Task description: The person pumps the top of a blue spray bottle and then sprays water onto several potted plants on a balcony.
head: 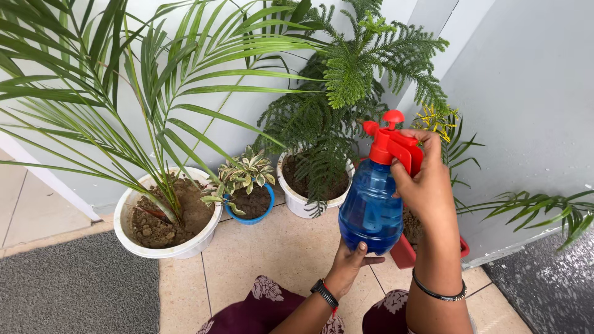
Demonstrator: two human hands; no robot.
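I hold a blue spray bottle (370, 207) with a red pump head upright in front of me. My left hand (351, 261) cups its base from below. My right hand (424, 179) wraps the red trigger handle at the top. The nozzle points left toward a small conifer in a white pot (304, 204). Beside that pot stands a small variegated plant in a blue pot (250, 216), and further left a palm in a large white pot (162, 247).
A red pot (405, 253) with a yellow-flowered plant stands behind the bottle by the grey wall. A grey doormat (74, 291) lies at lower left. Palm fronds reach in at right. My knees in patterned maroon cloth (266, 309) are at the bottom edge.
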